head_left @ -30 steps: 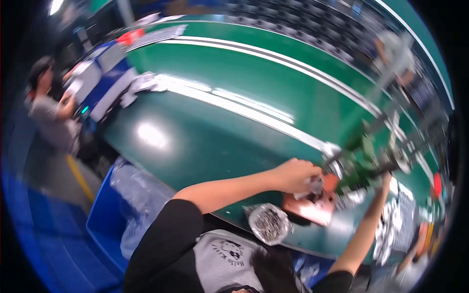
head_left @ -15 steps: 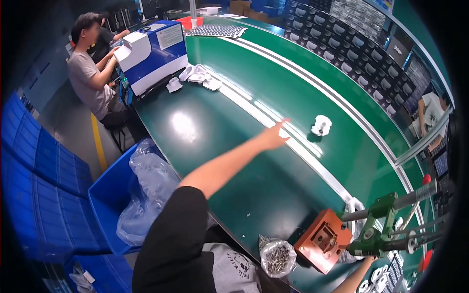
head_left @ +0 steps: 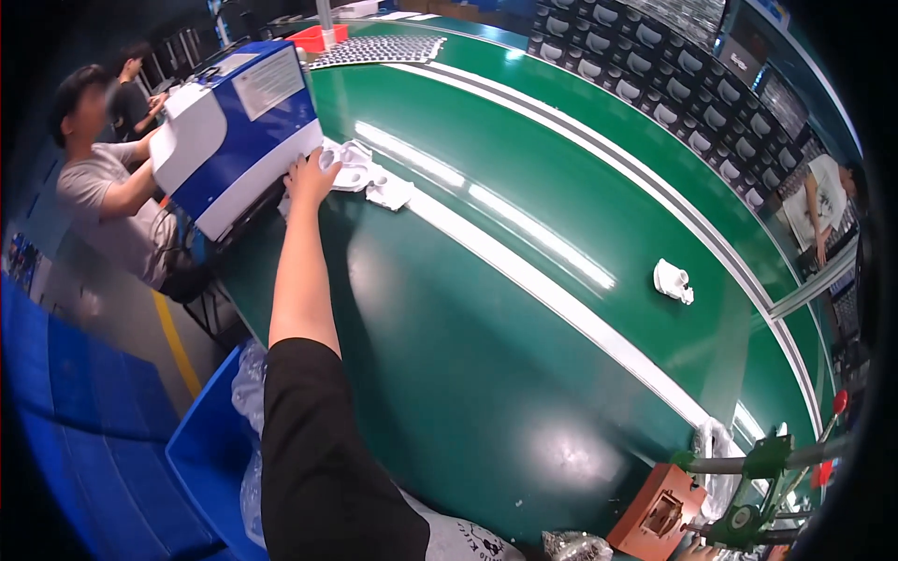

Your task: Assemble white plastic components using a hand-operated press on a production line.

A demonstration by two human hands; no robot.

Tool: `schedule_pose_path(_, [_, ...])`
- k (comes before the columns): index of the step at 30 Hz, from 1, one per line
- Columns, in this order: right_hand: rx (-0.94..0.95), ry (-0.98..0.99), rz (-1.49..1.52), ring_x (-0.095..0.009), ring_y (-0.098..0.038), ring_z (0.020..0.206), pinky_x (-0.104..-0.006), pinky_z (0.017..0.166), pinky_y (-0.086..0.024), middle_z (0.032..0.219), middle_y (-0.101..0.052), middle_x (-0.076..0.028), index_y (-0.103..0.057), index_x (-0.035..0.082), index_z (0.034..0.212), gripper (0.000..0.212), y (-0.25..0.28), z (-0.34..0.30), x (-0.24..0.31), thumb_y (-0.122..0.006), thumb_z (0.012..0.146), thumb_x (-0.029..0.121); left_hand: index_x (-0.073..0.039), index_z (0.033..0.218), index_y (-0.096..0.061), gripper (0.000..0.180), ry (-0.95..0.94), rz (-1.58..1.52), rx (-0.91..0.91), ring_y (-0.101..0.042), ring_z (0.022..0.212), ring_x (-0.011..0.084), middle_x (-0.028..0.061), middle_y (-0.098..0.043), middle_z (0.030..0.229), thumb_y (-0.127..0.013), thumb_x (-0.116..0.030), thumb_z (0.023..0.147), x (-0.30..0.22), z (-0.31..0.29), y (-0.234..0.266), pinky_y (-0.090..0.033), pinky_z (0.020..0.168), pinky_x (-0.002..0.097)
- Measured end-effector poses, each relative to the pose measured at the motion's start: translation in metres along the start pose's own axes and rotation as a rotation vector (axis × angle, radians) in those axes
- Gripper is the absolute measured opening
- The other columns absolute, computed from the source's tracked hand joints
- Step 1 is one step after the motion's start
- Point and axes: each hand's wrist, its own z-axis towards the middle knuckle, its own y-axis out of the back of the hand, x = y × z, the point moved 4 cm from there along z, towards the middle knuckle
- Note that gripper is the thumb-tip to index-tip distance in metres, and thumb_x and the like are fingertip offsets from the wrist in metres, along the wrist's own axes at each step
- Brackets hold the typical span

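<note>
My left arm is stretched far forward, and my left hand (head_left: 310,179) is at the near-left end of a cluster of white plastic parts (head_left: 348,170). Its fingers are apart and reach over the nearest part; whether they touch it is unclear. One more white part (head_left: 385,193) lies at the cluster's right end. At the lower right, my right hand (head_left: 696,553) shows only in a sliver beside the orange metal fixture block (head_left: 658,514), below the green lever press (head_left: 748,510). Its fingers are mostly hidden.
A blue and white machine (head_left: 248,131) stands just left of the cluster, with a seated person behind it. A single white part (head_left: 673,281) lies on the green conveyor belt (head_left: 524,178). A bag of small metal pieces (head_left: 575,545) sits beside the fixture; a blue bin (head_left: 210,449) stands at lower left.
My left hand has moved from the belt's edge leftward and away to the white cluster. The lone white part has shifted right and nearer along the belt. The whole view has also swung.
</note>
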Motion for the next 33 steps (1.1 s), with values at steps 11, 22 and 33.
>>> schedule_pose_path(11, [0.175,-0.184,-0.009,-0.038,-0.051,0.101,-0.0466,0.083,-0.043,0.112,-0.055,-0.022,-0.061,0.000,0.106,0.049,-0.110,-0.003,-0.029,-0.053,0.084,0.044,-0.014,0.133,-0.044,0.069,-0.397,-0.213,0.494,-0.052,0.115,0.0363,0.0274,-0.054,0.120,-0.062,-0.053,0.079,-0.070,0.034,-0.037,-0.039,0.097,0.0373])
schedule_pose_path(22, [0.323,-0.368,0.418,-0.038,-0.035,0.127,-0.0447,0.101,-0.034,0.134,-0.041,-0.024,-0.047,-0.006,0.123,0.061,-0.174,-0.023,-0.034,-0.048,0.088,0.045,-0.014,0.123,-0.056,0.058,-0.372,0.139,0.058,-0.037,0.126,0.0393,0.0230,-0.045,0.132,-0.051,-0.056,0.084,0.130,0.018,-0.027,-0.033,0.103,0.0397])
schedule_pose_path(33, [0.574,-0.237,0.090,-0.031,-0.045,0.123,-0.0405,0.096,-0.041,0.136,-0.047,-0.009,-0.040,0.013,0.137,0.081,-0.187,0.033,-0.033,-0.059,0.073,0.060,-0.005,0.094,-0.063,0.024,-0.841,-0.433,0.347,-0.049,0.111,0.0404,0.0260,-0.046,0.124,-0.069,-0.013,0.072,-0.146,-0.251,0.010,-0.042,0.092,0.0438])
